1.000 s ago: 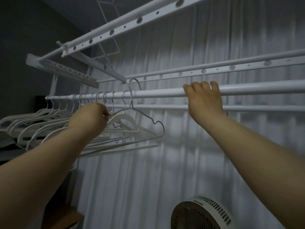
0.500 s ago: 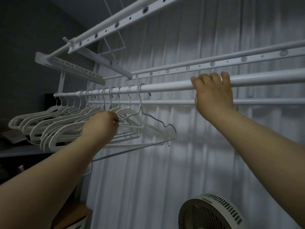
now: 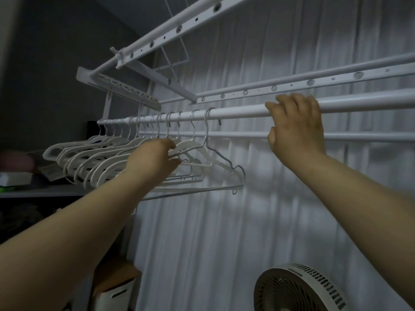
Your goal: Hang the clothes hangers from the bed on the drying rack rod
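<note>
Overhead, head cam, one view only. The drying rack [image 3: 179, 28] has several white bars running left to right in front of a pale curtain [image 3: 224, 232]. The task's things hang on the round rod [image 3: 235, 113]: a packed row of white hangers [image 3: 94, 160], hooks side by side over the rod's left part, bodies fanning out toward the left. A thin wire hanger [image 3: 217, 154] is the last on the right, hook also over the rod, just beside the white ones.

The left hand [image 3: 155, 161] reaches up from lower left. Thumb and fingers are curled in and pinch a white hanger's shoulder near the right end of the row, approx. under its hook. The right hand [image 3: 296, 129] is further right along the same rod, well apart from the hooks. Its fingers [image 3: 292, 99] are wrapped over the top, thumb below, palm facing away.

Lower right sits a round fan [image 3: 298, 288], partly cut off by the frame edge. At left is a dark shelf [image 3: 45, 190] w/ dim stuff on it, too dark to name. Bottom left is a brown-topped box [image 3: 116, 279].
</note>
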The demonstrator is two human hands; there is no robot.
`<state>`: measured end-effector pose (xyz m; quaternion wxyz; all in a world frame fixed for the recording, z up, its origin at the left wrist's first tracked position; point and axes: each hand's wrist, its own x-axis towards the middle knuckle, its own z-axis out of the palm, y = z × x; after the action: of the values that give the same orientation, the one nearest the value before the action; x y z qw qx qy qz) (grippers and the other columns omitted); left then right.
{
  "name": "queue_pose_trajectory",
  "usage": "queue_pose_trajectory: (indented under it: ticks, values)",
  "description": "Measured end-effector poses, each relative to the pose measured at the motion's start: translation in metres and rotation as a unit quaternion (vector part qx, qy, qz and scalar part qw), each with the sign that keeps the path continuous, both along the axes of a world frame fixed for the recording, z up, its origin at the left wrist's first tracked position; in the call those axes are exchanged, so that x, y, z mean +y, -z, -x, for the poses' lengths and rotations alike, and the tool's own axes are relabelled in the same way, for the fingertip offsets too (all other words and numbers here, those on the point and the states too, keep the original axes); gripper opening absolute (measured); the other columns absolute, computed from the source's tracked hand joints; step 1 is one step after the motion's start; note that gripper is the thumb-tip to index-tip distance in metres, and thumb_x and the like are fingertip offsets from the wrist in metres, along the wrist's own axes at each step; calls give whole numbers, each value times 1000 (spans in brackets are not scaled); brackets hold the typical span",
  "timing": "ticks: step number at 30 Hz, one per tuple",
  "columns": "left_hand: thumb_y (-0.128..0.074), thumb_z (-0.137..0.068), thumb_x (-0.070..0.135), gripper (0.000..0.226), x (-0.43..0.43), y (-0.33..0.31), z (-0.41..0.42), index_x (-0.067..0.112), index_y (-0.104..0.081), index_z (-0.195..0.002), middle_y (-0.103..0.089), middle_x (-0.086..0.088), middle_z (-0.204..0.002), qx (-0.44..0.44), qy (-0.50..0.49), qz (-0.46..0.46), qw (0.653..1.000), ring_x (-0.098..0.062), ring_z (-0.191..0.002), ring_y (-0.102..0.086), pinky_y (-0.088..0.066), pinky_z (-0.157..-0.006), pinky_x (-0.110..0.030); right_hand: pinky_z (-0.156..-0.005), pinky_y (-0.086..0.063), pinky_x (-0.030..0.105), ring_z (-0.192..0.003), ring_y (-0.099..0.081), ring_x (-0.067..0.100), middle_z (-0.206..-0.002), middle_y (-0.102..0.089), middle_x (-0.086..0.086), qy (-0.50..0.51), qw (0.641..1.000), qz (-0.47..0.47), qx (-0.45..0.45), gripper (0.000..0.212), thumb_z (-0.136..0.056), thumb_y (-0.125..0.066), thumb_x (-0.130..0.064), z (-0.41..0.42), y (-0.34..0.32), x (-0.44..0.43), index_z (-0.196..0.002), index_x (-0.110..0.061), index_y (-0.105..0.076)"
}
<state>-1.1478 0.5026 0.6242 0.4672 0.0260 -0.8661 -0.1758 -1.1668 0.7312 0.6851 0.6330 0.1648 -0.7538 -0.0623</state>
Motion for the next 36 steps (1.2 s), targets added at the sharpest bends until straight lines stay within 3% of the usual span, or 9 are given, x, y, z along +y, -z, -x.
queue_pose_trajectory:
  ticks: [6, 10, 13, 16, 19, 21, 25, 28, 36]
  values:
    - [-61, -86, 22, 36, -23, 22, -47, 11, -57, -121, -57, -7, -126, 125, 19, 31, 991, -26, -118, -50, -39, -93, -33, -85, -46, 51, -95, -61, 44, -97, -66, 22, -121, 993, -7, 11, 38, -60, -53, -4, -7, 29, -49, -96, 2, -65]
    - [-63, -84, 16, 25, -61, 42, -97, 7, -66, -107, -64, -10, -110, 149, -14, 32, 988, -28, -103, -58, -40, -82, -28, -65, -52, 41, -73, -65, 38, -75, -69, 17, -188, 981, -23, -35, 26, -66, -56, -6, -37, 43, -87, -89, -1, -67]
    - [-64, -82, 13, 15, -96, 66, -152, 5, -70, -93, -68, -8, -91, 129, -37, 12, 991, -23, -85, -63, -39, -72, -23, -72, -45, 36, -93, -60, 36, -98, -68, 15, -215, 962, -48, -162, 25, -91, -47, -14, -75, 51, -124, -111, -9, -61]
    - [-48, -74, 41, 42, -139, 102, -217, 8, -72, -82, -68, -1, -71, 84, -58, -27, 994, -10, -66, -61, -46, -60, -25, -77, -44, 34, -100, -59, 32, -106, -68, 10, -281, 925, -90, -241, 26, -92, -46, -21, -121, 67, -172, -110, -14, -62]
    - [-35, -62, 53, 49, -190, 152, -289, 20, -70, -73, -67, 5, -62, 49, -114, -91, 988, -7, -81, -56, -41, -66, -20, -77, -45, 35, -96, -60, 30, -102, -68, 10, -377, 869, -132, -293, 22, -91, -48, -21, -169, 89, -233, -105, -14, -65]
    - [-32, -59, 57, 46, -219, 187, -347, 38, -54, -95, -69, 5, -76, 1, -172, -130, 976, -8, -85, -55, -41, -63, -21, -77, -46, 36, -94, -61, 30, -101, -69, 10, -422, 829, -160, -330, 21, -90, -49, -22, -203, 110, -276, -103, -15, -65]
    - [-27, -59, 60, 58, -262, 258, -473, 28, -68, -85, -73, -2, -91, -131, -303, -196, 923, -12, -82, -64, -45, -71, -24, -81, -46, 34, -102, -61, 27, -107, -68, 8, -451, 761, -229, -405, 21, -89, -53, -22, -277, 165, -366, -105, -16, -64]
    - [-50, -87, 31, 24, -284, 300, -565, 20, -68, -98, -70, 2, -104, -210, -380, -250, 865, -16, -96, -63, -44, -79, -23, -85, -43, 29, -105, -61, 24, -111, -68, 8, -480, 702, -269, -452, 21, -87, -56, -16, -334, 216, -430, -105, -11, -66]
    - [-53, -88, 25, 9, -297, 406, -776, 29, -60, -85, -68, 1, -107, -227, -559, -417, 680, -17, -100, -61, -45, -80, -25, -82, -43, 24, -96, -58, 15, -112, -64, 0, -513, 529, -433, -519, 22, -91, -47, -14, -499, 360, -571, -106, -14, -63]
